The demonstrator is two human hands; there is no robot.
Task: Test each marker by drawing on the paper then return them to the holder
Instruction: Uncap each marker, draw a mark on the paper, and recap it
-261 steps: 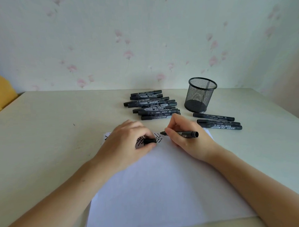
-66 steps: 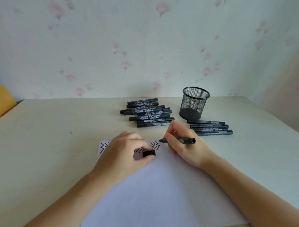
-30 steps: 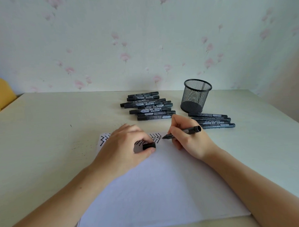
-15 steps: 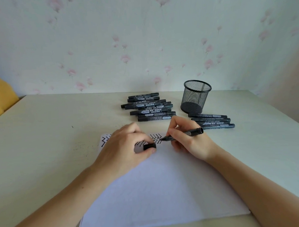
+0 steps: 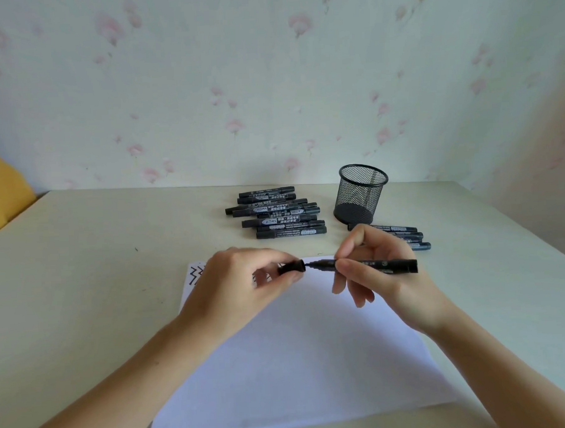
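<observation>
Marker point(image 5: 374, 264) is held level just above the far end of the paper point(image 5: 297, 358), tip pointing left, right at the mouth of the cap point(image 5: 291, 267). Right hand point(image 5: 377, 274) pinches the barrel near the tip between thumb and forefinger, other fingers loosely curled under. Left hand point(image 5: 242, 280) pinches the cap between thumb and fingertips, opening facing the nib. Tip and cap look about touching, not seated.

Step in hand, as I read it: recapping after a test. Zigzag marks point(image 5: 194, 274) sit along the paper's far edge, mostly hidden behind the left hand.

Next move needs the two kept in line and pushed together until the cap seats. Off-axis and the nib smears the cap rim or a finger.

Then the marker goes somewhere: mesh holder point(image 5: 361, 194) stands upright behind the right hand and looks empty. A few markers point(image 5: 405, 237) lie just in front of it, a bigger pile point(image 5: 278, 212) to its left. Which group is tested, can't tell for sure.
</observation>
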